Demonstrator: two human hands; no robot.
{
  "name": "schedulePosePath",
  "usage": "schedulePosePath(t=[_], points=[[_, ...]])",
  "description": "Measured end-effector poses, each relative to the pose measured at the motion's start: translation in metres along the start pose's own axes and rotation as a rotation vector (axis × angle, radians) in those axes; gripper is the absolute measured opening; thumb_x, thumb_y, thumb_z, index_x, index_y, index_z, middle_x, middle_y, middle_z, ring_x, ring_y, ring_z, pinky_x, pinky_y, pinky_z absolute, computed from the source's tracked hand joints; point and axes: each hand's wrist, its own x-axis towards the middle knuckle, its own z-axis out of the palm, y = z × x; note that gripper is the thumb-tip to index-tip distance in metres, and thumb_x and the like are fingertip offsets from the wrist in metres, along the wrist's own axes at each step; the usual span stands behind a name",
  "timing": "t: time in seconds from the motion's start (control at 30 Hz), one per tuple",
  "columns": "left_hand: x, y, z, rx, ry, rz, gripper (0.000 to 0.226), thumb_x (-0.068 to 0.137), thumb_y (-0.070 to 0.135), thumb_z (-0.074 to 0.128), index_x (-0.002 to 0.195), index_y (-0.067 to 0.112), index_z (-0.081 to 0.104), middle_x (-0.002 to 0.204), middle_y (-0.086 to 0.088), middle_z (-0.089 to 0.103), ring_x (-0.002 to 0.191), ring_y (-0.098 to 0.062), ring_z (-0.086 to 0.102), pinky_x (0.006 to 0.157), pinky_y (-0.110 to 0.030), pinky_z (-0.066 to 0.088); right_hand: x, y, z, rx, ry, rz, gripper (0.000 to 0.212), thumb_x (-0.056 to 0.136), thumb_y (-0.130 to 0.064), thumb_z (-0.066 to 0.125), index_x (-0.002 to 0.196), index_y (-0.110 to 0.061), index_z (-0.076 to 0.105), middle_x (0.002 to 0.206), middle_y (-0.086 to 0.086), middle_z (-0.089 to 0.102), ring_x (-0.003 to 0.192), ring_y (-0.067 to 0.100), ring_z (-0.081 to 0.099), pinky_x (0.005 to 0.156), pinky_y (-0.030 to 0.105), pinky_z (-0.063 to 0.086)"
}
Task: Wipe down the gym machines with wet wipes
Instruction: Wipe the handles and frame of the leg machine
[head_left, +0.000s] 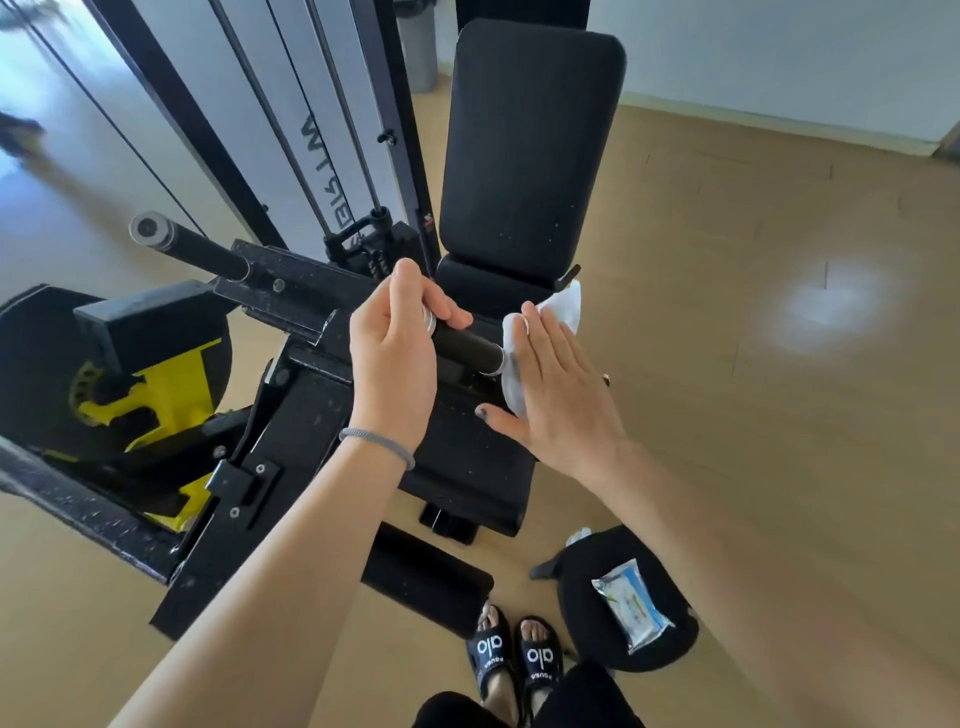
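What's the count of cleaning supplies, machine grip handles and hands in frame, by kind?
Loose wet wipe, pressed by the right hand: 1
Wet wipe pack, on a round black pad: 1
Grip handles: 2, near handle and far handle
Hands: 2, left hand on the near handle's end, right hand
Total: 6

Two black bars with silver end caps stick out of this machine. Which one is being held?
The near bar: the left hand grips its capped end while the right hand presses a wipe beside it. The far bar is untouched.
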Motion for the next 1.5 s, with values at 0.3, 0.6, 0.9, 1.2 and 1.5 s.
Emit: schedulePosePath(t=[0.3, 0.6, 0.9, 1.2, 1.5], points=[[-0.002, 0.004, 0.005, 0.024, 0.045, -0.020, 0.051, 0.102, 0.024, 0.038, 0.054, 0.025, 0.054, 0.066, -0.005, 0.069, 0.087, -0.036, 0.067, 0.096, -0.053, 0.050, -0.014, 0.004, 0.011, 0.004, 0.031, -0.093, 0.094, 0.099, -0.071, 0.021, 0.158, 0.002, 0.019, 0.167, 0.021, 0.010, 0.156, 0.033, 0.006, 0.127, 0.041, 0.008], [-0.002, 0.000, 0.013, 0.020, 0.141, 0.005, 0.048, 0.101, 0.019, 0.036, 0.056, 0.017, 0.051, 0.059, -0.004, 0.063, 0.076, -0.035, 0.065, 0.092, -0.058, 0.049, -0.007, 0.016, -0.001, 0.828, 0.078, 0.041, 0.044, 0.104, -0.057, 0.029, 0.110, -0.022, 0.055, 0.110, -0.008, 0.053, 0.098, 0.003, 0.051, 0.080, 0.011, 0.042], [0.004, -0.007, 0.013, 0.034, 0.143, 0.060, 0.051, 0.104, 0.014, 0.035, 0.055, 0.014, 0.051, 0.056, -0.004, 0.060, 0.068, -0.034, 0.065, 0.085, -0.058, 0.051, 0.083, 0.012, -0.027, 0.994, -0.373, 0.083, 0.054, 0.097, -0.066, 0.018, 0.070, -0.026, 0.043, 0.046, -0.017, 0.047, 0.055, 0.010, 0.043, 0.072, 0.037, 0.037], [0.006, -0.013, 0.009, 0.000, 0.090, 0.124, 0.049, 0.102, 0.013, 0.034, 0.056, 0.014, 0.051, 0.056, -0.004, 0.059, 0.065, -0.030, 0.064, 0.079, -0.058, 0.050, 0.024, 0.042, -0.018, 0.910, -0.188, 0.239, 0.033, 0.107, -0.053, 0.029, 0.080, -0.047, 0.045, 0.077, -0.021, 0.048, 0.069, -0.008, 0.042, 0.070, 0.015, 0.038], [0.009, -0.016, -0.003, 0.048, -0.046, 0.171, 0.047, 0.102, 0.012, 0.033, 0.063, 0.021, 0.058, 0.070, -0.006, 0.068, 0.078, -0.043, 0.060, 0.077, -0.055, 0.051, 0.083, 0.010, -0.031, 1.062, -0.520, 0.243, 0.065, 0.098, -0.071, 0.017, 0.125, -0.038, 0.066, 0.122, -0.016, 0.062, 0.116, 0.008, 0.052, 0.103, 0.033, 0.034]])
